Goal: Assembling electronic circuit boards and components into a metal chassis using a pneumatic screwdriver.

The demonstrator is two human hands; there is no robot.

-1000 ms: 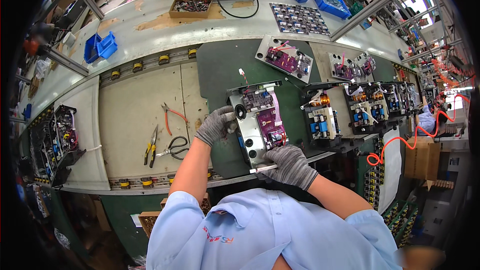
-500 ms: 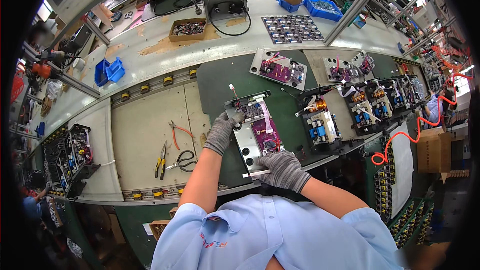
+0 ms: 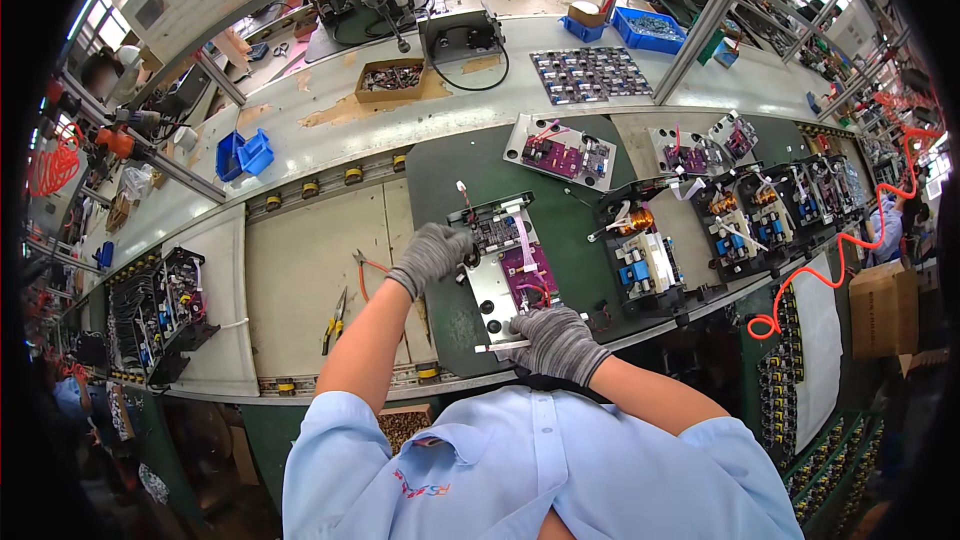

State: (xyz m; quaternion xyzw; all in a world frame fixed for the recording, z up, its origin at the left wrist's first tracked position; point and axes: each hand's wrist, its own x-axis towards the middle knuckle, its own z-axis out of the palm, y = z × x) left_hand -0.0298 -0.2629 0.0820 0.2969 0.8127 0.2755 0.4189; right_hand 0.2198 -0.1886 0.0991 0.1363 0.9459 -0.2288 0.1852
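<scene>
In front of me a silver metal plate [image 3: 488, 287] lies on the green mat, carrying a purple circuit board [image 3: 530, 277]. A dark circuit board [image 3: 497, 230] sits at its far end, and a white ribbon cable [image 3: 525, 245] runs between the boards. My left hand [image 3: 432, 257], in a grey glove, is curled at the far left corner; the small thing at its fingertips is too hidden to name. My gloved right hand [image 3: 560, 342] grips the plate's near right corner, by red wires and a white strip [image 3: 500, 347].
Yellow-handled pliers [image 3: 335, 324] and a red-handled tool [image 3: 372, 264], partly behind my left arm, lie to the left. Another plate with a purple board [image 3: 563, 153] lies beyond. Several open electronic units [image 3: 642, 255] line the right. An orange coiled hose [image 3: 765, 325] hangs there.
My left hand has pulled back a little to the left from the dark board. My right hand keeps its grip on the plate. My left forearm now covers the scissors.
</scene>
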